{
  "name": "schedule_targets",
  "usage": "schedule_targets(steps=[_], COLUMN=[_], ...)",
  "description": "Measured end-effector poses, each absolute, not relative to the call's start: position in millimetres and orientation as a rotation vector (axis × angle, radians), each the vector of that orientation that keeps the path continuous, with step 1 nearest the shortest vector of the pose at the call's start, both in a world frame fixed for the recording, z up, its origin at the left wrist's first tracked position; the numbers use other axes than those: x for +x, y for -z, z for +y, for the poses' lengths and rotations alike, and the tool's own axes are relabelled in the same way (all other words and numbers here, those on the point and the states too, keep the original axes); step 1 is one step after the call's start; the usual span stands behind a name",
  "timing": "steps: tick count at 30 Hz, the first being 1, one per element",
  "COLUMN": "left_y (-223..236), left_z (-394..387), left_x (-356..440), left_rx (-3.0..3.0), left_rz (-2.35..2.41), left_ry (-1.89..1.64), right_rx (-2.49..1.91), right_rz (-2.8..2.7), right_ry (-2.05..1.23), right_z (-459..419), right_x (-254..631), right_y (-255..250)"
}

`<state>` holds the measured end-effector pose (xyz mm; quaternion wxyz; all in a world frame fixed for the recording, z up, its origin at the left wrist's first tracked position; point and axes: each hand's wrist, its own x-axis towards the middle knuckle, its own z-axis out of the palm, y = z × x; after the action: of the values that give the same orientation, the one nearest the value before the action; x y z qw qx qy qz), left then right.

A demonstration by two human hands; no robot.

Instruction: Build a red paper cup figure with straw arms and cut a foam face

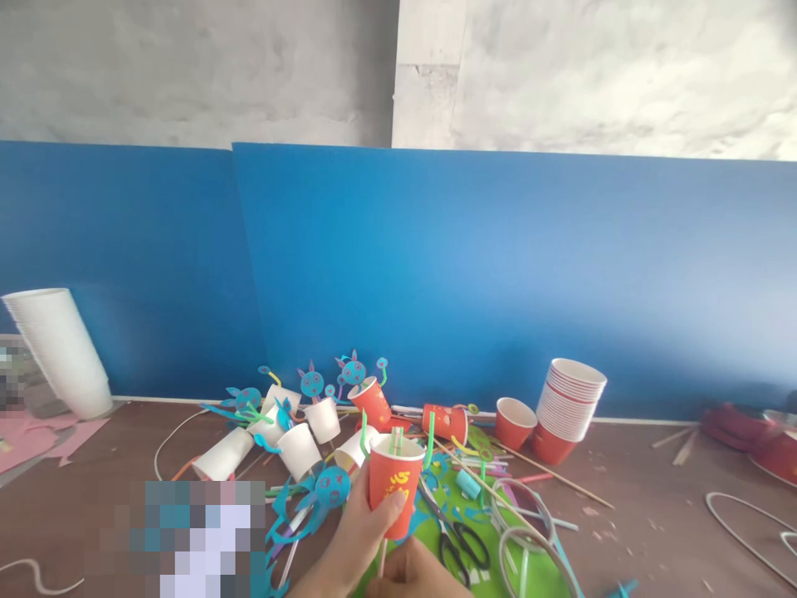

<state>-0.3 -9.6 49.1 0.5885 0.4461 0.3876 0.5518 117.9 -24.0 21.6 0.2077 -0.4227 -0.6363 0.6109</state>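
Observation:
My left hand (361, 531) is wrapped round a red paper cup (391, 477) with yellow lettering, held upright. Bent green straws (429, 440) stick out at both sides of its rim, and straw ends show inside its mouth. A thin pale straw (382, 555) comes down from under the cup. Directly below, my right hand (414, 571) has its fingers closed at this straw; the fingertips are partly hidden. Black-handled scissors (457, 536) lie just right of my hands. To the left is a blue paper cutout (331, 487) with a drawn face.
White cups (299, 451) and red cups with blue paper heads (352, 370) crowd the back. Stacked cups (569, 407) stand right, a tall white stack (59, 353) left. Green paper (445, 490), sticks (560, 477) and tape rings (535, 556) lie right. A blue partition (498, 274) rises behind.

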Motion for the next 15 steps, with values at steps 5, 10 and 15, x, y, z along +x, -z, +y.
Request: schedule_targets(steps=[5, 10, 15], left_y=[-48.0, -43.1, -54.4], left_z=[-9.7, -6.1, -10.3], left_x=[0.8, -1.5, -3.6], left_rx=[1.109, 1.156, 1.136], left_rz=[0.867, 0.899, 0.929], left_ry=[-1.278, -1.274, -1.253], right_rx=[-0.976, -0.953, -1.132], right_rz=[-1.525, -1.562, -1.708], right_ry=[-1.607, -1.616, -1.66], right_z=[-15.1, -15.6, -19.5], right_x=[107.6, 109.9, 115.5], right_y=[-3.0, -6.5, -16.7])
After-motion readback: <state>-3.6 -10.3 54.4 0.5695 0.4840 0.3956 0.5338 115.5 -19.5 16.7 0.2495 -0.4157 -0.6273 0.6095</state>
